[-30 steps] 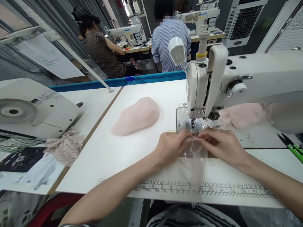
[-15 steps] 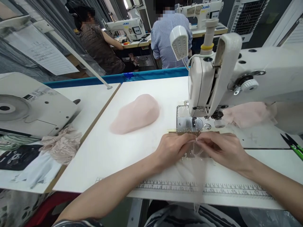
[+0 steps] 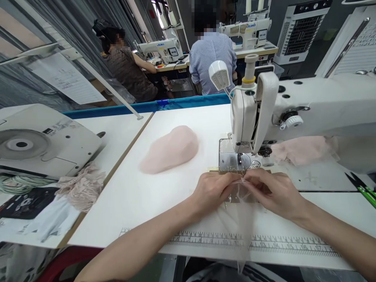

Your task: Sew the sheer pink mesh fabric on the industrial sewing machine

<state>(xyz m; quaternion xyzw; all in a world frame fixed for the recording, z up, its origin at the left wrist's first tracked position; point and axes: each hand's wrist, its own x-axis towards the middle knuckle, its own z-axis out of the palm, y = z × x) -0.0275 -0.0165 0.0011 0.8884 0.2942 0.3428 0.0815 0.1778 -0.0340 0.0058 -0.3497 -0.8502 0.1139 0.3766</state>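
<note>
Pinching top of sheer pale-pink fabric [image 3: 246, 221] w/ both hands: left grip [image 3: 209, 192] and right grip [image 3: 274, 192] each clamped on it, thumb vs. fingers, tips almost touching. Holding it just in front of needle plate [image 3: 227, 158] of white industrial sewing machine [image 3: 317, 102], approx. midway betw. the two hands. Letting remainder hang twd. body as narrow see-thru strip, across printed ruler scale [image 3: 205, 238] and past front edge of white counter [image 3: 164, 207].

Re containers: what looks like a clear plastic bin [image 3: 277, 70] in bkgd., nr. white air cooler [image 3: 301, 33], partly hidden; can't make out contents.

Also on counter, beyond left grip and well apart from it: separate pale-pink piece [image 3: 172, 150], rounded, loosely laid. Under machine arm, to R of needle: crumpled pink cloth [image 3: 304, 150]. Nr. R edge of view: green-handled scissors [image 3: 366, 192], partly cut off.

On adjoining surface at far L: white machine body [image 3: 44, 141] w/ round disc, beige bundle of strips [image 3: 85, 186], green cords [image 3: 20, 184] and white cloth [image 3: 57, 217].

In bkgd., past blue fabric edging [image 3: 190, 102]: person in brown top [image 3: 126, 74] and person in striped shirt [image 3: 211, 56], nr. JUKI machines [image 3: 161, 49].
</note>
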